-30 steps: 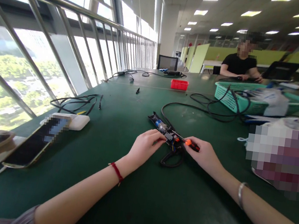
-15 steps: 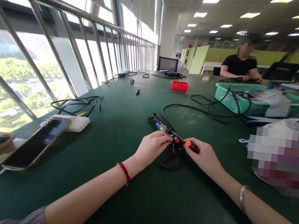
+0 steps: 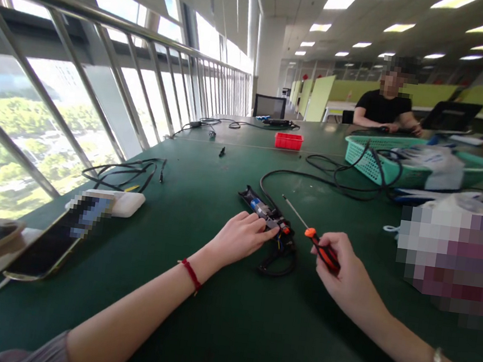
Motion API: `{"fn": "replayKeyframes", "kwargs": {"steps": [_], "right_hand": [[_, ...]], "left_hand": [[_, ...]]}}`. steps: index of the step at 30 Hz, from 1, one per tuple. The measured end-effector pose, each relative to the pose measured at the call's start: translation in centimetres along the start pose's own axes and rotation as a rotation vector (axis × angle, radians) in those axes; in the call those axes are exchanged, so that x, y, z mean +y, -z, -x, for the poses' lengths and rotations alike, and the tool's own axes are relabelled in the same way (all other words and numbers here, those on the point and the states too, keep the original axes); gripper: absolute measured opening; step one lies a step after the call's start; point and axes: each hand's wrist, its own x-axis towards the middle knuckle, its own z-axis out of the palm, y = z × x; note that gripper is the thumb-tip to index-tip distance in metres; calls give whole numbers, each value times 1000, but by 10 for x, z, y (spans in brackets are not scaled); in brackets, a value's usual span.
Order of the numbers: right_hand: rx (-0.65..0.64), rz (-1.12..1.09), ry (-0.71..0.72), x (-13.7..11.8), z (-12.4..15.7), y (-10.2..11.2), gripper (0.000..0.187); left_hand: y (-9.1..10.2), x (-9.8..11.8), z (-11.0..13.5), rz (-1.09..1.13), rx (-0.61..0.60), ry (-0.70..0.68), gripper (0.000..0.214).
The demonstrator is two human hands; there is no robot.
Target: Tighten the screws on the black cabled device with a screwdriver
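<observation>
A black corded device (image 3: 285, 245) lies opened up on the green table, with a blue-and-silver cylinder, thin wires and a red part showing inside. My left hand (image 3: 246, 233), with a red cord bracelet on its wrist, is closed at the device's middle, its fingertips on a grey part there; the contact under the fingers is hidden. Off to the right, my right hand (image 3: 341, 265) is wrapped around the handle of a red-and-black screwdriver (image 3: 323, 251). The shaft points up and left, its tip above the table and apart from the device.
A smartphone (image 3: 50, 245) and a coiled black cable (image 3: 125, 170) lie at left. Farther back are a small black piece (image 3: 222, 151) and a red tray (image 3: 288, 141). A green basket (image 3: 364, 161) and a plastic bag (image 3: 437, 248) stand at right. Another person (image 3: 386, 111) sits across the table.
My right hand has drawn the screwdriver away from the device, toward the right and slightly nearer me. My left hand stays at the device, its fingers shifted a little.
</observation>
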Motion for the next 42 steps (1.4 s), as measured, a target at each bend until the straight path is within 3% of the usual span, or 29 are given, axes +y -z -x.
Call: {"fn": "replayKeyframes", "kwargs": {"steps": [5,8,10,13,17,21,26,42], "right_hand": [[19,-3,20,4,22,30,25],[125,-53,54,-2,29,42,20],[161,-62,92,-8,32,42,17],[117,-35,161,-10,37,36,14],[112,6,195,-4,43,31,14],[125,25,162,-4,41,33,14],[136,27,173,-4,34,38,14],[119,-63,99,0,31,34,15]], "left_hand": [[-4,-12,0,131,147,157,33],[-11,-22,-3,201,136,204,56],[-17,-27,-4,213,73,223,67],[-20,-28,-5,185,11,257,63],[-16,-22,-5,96,24,342,58],[-10,-15,-7,97,29,400,52],[-8,-7,-7,189,-51,430,50],[-5,-3,-7,164,-47,424,48]]}}
